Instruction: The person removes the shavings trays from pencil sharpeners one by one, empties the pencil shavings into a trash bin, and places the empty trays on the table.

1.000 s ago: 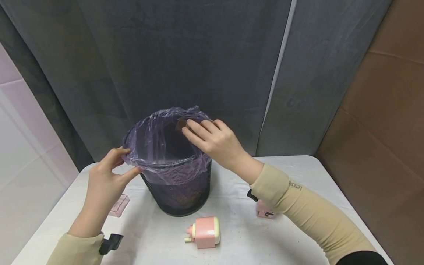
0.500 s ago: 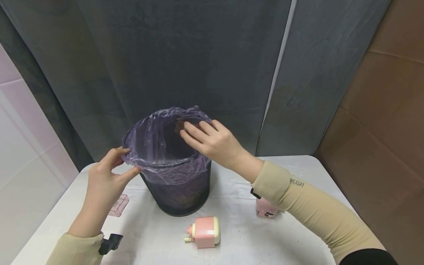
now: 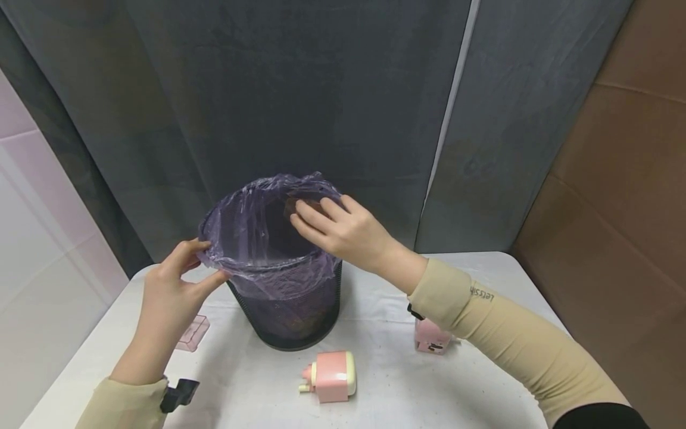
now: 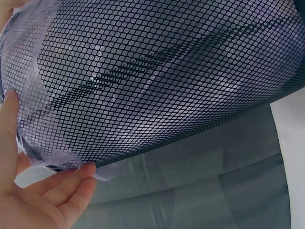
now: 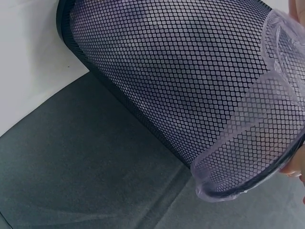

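A black mesh wastebasket [image 3: 292, 325], lined with a thin purple bin bag [image 3: 284, 280], stands on the white table. My left hand [image 3: 168, 292] pinches its rim and the folded-over bag at the left, thumb lower and fingers higher; the left wrist view shows these fingers [image 4: 78, 191] at the rim. From the right, my right hand [image 3: 351, 235] reaches over the opening. Its curled fingers hold a small brownish see-through piece [image 3: 289, 207] inside the basket, mostly hidden by them. Part of that hand [image 5: 296, 164] shows beyond the rim in the right wrist view.
A pink and cream crank pencil sharpener [image 3: 332, 376] lies before the basket. A clear pink plastic tray [image 3: 193, 333] sits by my left forearm. Partly under my right sleeve is a pink box [image 3: 430, 338] with a dark print. Grey curtain [image 3: 321, 89] hangs behind the table.
My right hand has shifted slightly left and down over the opening, with the brownish piece in its fingers. The left hand and basket stay in place.
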A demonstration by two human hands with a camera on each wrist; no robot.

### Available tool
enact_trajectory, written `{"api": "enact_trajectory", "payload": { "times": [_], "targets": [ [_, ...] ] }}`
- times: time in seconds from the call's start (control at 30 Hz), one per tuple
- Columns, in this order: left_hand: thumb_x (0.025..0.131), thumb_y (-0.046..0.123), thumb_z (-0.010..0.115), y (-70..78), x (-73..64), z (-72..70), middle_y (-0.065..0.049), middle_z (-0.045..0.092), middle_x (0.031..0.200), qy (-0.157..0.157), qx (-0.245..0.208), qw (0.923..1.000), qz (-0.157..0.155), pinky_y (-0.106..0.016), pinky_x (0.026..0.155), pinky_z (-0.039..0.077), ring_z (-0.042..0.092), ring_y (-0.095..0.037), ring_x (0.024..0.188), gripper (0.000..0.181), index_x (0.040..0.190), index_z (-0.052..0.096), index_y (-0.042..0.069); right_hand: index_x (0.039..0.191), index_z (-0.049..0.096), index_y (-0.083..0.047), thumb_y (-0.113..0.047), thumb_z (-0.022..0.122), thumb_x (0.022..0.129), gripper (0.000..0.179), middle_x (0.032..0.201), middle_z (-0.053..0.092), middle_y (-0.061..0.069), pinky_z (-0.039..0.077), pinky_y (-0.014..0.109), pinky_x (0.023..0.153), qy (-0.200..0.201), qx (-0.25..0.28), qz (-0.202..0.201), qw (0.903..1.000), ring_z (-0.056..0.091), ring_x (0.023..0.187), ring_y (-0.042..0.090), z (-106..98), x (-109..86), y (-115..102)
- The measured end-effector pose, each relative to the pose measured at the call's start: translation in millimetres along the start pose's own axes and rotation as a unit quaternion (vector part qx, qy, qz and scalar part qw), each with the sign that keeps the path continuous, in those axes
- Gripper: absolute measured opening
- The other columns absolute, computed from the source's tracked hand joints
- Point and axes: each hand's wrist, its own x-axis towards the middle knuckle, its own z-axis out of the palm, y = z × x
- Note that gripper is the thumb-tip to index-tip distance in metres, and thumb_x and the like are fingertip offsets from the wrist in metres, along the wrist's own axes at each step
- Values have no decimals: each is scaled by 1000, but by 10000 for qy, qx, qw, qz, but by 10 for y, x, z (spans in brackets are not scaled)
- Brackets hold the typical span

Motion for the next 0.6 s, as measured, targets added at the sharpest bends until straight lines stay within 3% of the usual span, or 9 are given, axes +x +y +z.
{"api": "enact_trajectory", "payload": {
  "times": [0.6],
  "targets": [
    [78,16,80,-24,9,13,-23,62,116,41,4,10000,41,-62,85,44,58,-43,106,49,120,57,4,121,66,-16,0,53,93,35,122,62,4,50,35,67,-51,244,-431,9988,60,91,22,62,-52,75]
  ]
}}
